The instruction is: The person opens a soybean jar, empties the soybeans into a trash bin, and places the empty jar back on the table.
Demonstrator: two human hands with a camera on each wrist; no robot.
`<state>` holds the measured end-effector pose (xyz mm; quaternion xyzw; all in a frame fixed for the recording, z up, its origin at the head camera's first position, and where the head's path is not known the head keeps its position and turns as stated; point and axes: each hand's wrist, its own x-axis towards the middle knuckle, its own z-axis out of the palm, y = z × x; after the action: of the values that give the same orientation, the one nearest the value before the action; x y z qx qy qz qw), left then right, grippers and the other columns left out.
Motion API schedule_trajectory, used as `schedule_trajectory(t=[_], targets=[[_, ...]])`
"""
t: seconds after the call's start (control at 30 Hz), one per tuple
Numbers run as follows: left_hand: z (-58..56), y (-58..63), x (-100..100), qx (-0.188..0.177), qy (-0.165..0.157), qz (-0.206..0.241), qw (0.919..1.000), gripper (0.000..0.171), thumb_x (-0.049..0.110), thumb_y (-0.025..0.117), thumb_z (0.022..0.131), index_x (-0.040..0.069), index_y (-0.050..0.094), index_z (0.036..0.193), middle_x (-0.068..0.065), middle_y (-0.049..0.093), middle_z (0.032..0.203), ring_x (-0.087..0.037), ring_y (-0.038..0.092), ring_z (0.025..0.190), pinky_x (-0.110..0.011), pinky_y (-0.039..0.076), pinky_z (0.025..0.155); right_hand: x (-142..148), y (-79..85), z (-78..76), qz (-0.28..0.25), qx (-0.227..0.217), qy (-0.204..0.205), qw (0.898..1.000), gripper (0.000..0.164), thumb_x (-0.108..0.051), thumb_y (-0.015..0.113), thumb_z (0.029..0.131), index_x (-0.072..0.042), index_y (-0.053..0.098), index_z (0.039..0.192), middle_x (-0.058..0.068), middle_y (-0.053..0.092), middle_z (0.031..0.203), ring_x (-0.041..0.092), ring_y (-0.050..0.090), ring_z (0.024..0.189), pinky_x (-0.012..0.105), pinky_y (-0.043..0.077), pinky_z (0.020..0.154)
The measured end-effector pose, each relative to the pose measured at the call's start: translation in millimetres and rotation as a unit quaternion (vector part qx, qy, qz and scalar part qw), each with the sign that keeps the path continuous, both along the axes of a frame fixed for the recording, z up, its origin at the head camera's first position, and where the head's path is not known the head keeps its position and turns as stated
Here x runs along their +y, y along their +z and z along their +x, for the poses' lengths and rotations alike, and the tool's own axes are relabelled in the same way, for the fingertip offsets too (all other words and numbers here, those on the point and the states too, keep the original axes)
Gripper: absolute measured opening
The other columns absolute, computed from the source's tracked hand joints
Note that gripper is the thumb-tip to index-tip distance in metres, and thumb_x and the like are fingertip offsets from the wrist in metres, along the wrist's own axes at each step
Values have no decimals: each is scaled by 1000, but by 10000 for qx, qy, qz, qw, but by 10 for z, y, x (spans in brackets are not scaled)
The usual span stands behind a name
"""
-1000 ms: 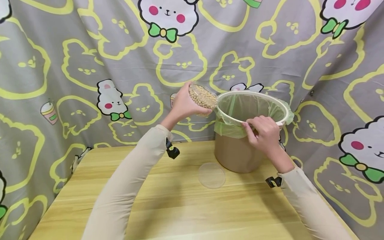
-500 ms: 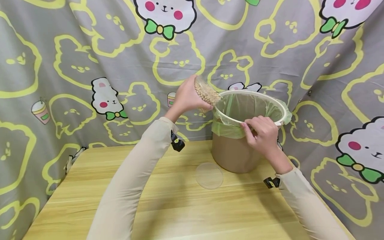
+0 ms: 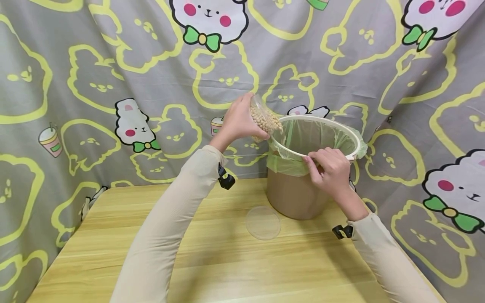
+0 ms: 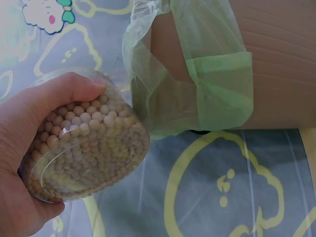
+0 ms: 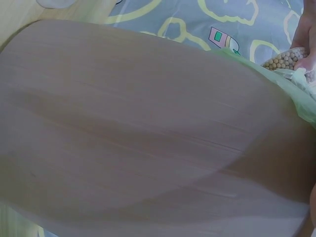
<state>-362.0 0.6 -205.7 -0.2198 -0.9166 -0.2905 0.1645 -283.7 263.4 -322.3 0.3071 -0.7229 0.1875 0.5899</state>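
In the head view my left hand [image 3: 240,120] grips a clear plastic jar [image 3: 262,110] filled with small round beige balls that look like soybeans [image 3: 267,122]. The jar tilts with its mouth over the left rim of a brown trash bin [image 3: 295,193], and a few balls spill past its lip toward the inside. A thin green bag [image 3: 289,165] lines the bin and folds over its outside. My right hand [image 3: 329,170] pinches the bin's white rim [image 3: 288,147] at the front. Seen from the left wrist, the jar's base [image 4: 84,163] faces the camera, fingers wrapped around its side.
A clear round lid [image 3: 263,223] lies flat on the wooden table [image 3: 212,256], in front of the bin. A grey curtain [image 3: 159,88] with cartoon rabbits hangs close behind the table and along its sides.
My left hand has shifted a little right and up, tipping the jar further over the bin's rim. Balls now spill from its mouth. My right hand keeps its hold on the rim.
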Motion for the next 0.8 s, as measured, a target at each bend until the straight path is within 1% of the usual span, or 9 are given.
schedule_trajectory(t=[0.1,0.23,0.47,0.67,0.8], targets=[[-4,-5,5,-3,-1,72,10000,130,45,97,54,13,29,160,-11,40,154,-29,47,136,-45,48,109,0,-6,-7,-16,22,10,10000,27,-21,65,93,-2,70,74,9,58,58,26,47,52,45,39,57],[-3,-5,16,34,-24,128,9999,129,44,97,54,14,30,159,-10,37,151,-27,50,129,-42,50,104,2,-10,-17,-47,54,27,10000,29,-23,64,94,-3,70,74,8,58,58,26,46,52,45,39,57],[0,1,36,311,-96,-11,9995,127,44,98,54,11,32,158,-10,39,154,-27,46,136,-41,46,111,1,-15,-30,-74,95,44,9999,29,-23,65,94,-3,70,74,8,57,57,26,45,51,45,39,57],[-1,0,45,379,-129,27,9992,128,43,99,53,14,33,159,-9,41,155,-27,46,137,-42,46,112,-4,-17,-31,-86,82,16,9999,28,-22,65,93,-3,70,74,8,57,57,26,46,51,45,39,57],[-4,-2,54,406,-155,63,9990,127,40,99,52,14,33,158,-9,42,155,-27,46,138,-43,45,112,-4,-22,-26,-126,97,-5,9999,30,-24,64,94,-3,70,73,8,57,57,26,45,51,46,40,57]])
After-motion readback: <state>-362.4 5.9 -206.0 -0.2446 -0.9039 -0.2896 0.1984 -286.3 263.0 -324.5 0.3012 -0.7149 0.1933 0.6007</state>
